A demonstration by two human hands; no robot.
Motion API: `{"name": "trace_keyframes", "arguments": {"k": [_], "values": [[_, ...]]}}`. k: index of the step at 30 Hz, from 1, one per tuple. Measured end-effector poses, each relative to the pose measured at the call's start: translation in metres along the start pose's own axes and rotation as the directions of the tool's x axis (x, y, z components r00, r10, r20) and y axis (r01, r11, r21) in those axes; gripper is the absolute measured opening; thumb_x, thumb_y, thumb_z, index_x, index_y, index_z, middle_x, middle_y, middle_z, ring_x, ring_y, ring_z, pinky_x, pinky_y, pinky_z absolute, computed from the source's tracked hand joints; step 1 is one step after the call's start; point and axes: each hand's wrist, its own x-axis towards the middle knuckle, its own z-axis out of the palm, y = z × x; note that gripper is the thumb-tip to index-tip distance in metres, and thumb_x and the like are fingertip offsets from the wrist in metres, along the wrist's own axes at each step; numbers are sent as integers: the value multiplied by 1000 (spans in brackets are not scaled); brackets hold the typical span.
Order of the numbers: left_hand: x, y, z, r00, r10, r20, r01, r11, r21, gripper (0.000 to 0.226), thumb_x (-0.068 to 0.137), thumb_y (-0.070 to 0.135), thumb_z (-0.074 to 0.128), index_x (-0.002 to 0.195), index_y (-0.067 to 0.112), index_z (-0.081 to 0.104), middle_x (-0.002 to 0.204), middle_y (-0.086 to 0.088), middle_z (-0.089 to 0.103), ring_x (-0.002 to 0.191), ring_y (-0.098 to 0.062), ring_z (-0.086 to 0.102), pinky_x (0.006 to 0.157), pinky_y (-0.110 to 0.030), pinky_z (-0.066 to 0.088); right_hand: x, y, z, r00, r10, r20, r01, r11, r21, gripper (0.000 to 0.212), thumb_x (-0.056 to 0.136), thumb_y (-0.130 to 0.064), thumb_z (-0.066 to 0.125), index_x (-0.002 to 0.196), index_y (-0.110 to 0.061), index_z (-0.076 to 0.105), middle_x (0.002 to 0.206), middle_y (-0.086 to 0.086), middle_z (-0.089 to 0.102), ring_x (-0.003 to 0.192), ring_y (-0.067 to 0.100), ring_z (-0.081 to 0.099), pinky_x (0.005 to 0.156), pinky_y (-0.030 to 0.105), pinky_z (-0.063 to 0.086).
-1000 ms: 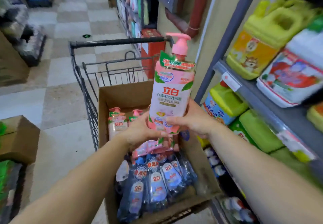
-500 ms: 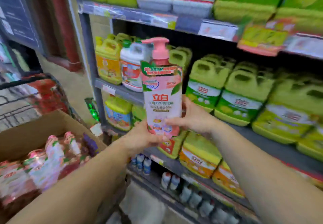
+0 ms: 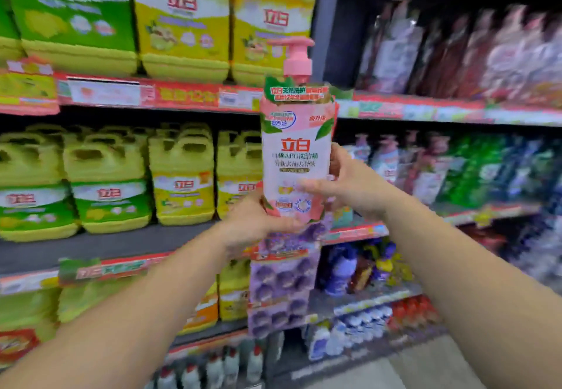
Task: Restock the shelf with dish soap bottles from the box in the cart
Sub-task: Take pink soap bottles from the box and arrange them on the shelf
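I hold a pink pump-top dish soap bottle [image 3: 296, 151] upright in front of the shelves, at mid height. My left hand [image 3: 255, 221] grips its base from below and the left. My right hand [image 3: 349, 185] grips its lower right side, thumb across the front label. Behind the bottle, the shelf [image 3: 425, 212] to the right carries similar pink pump bottles [image 3: 392, 160] in a row. The cart and its box are out of view.
Yellow and green detergent jugs [image 3: 179, 176] fill the left shelves. A grey upright post [image 3: 322, 24] splits left and right bays. Dark refill pouches [image 3: 456, 51] stand upper right, green bottles [image 3: 477, 169] mid right, small bottles [image 3: 349, 331] low down.
My view has swung right from the cart to the shelves. Both hands kept their grip and carried the bottle up and toward the right bay.
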Motion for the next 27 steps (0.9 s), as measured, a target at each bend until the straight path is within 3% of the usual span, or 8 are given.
{"name": "trace_keyframes", "arguments": {"k": [3, 6, 8, 10, 17, 19, 22, 27], "values": [[49, 33, 49, 992, 118, 51, -122, 990, 74, 51, 63, 11, 90, 104, 21, 61, 94, 4, 73, 76, 0, 69, 66, -10, 51, 0, 3, -66, 993, 14, -117, -24, 996, -83, 60, 77, -25, 80, 128, -32, 47, 112, -3, 69, 85, 14, 71, 53, 32, 54], [95, 53, 90, 970, 224, 93, -230, 972, 54, 52, 66, -4, 84, 103, 18, 55, 92, 4, 70, 62, 10, 63, 58, -5, 46, 7, 9, -122, 981, 12, -195, -33, 994, -107, 58, 73, -35, 81, 124, -38, 52, 116, -1, 69, 98, 23, 70, 65, 44, 59], [128, 62, 110, 957, 273, 94, -280, 957, 72, 64, 62, 10, 90, 114, 12, 53, 99, 0, 71, 67, 11, 64, 63, -9, 50, 16, 14, -154, 974, 7, -227, -29, 995, -94, 49, 79, -32, 77, 122, -38, 54, 116, 0, 69, 96, 21, 70, 59, 37, 56], [163, 75, 123, 943, 311, 117, -325, 935, 142, 78, 52, 39, 94, 117, 18, 56, 99, 6, 74, 80, 3, 69, 77, -26, 58, 30, 16, -183, 964, 6, -265, -29, 996, -82, 44, 86, -26, 70, 125, -35, 52, 114, 0, 71, 87, 17, 70, 54, 31, 52], [258, 162, 153, 886, 450, 112, -438, 733, 521, 71, 46, 72, 77, 105, 34, 65, 90, 18, 71, 85, -4, 66, 78, -29, 54, 82, 2, -289, 933, -105, -344, 69, 991, -114, 32, 88, -28, 67, 119, -32, 57, 110, -2, 71, 91, 23, 72, 75, 47, 58], [280, 185, 163, 883, 456, 108, -436, 714, 548, 69, 45, 73, 75, 103, 36, 65, 89, 19, 70, 83, -4, 66, 79, -32, 56, 96, -3, -317, 930, -141, -339, 116, 989, -94, 33, 88, -27, 66, 120, -31, 57, 111, -1, 71, 93, 27, 72, 71, 46, 59], [310, 212, 181, 878, 455, 151, -455, 692, 561, 52, 50, 65, 79, 94, 40, 66, 86, 19, 70, 82, -4, 66, 80, -31, 56, 118, 2, -355, 920, -192, -341, 175, 981, -79, 33, 90, -25, 65, 121, -30, 55, 104, -1, 72, 79, 21, 71, 45, 26, 50], [372, 218, 216, 896, 418, 150, -418, 678, 605, 38, 62, 41, 87, 95, 39, 66, 88, 21, 68, 84, 1, 63, 70, -17, 47, 164, 42, -411, 927, -242, -288, 234, 970, -64, 39, 91, -21, 66, 127, -28, 52, 109, -3, 71, 86, 21, 72, 56, 32, 56]]}}
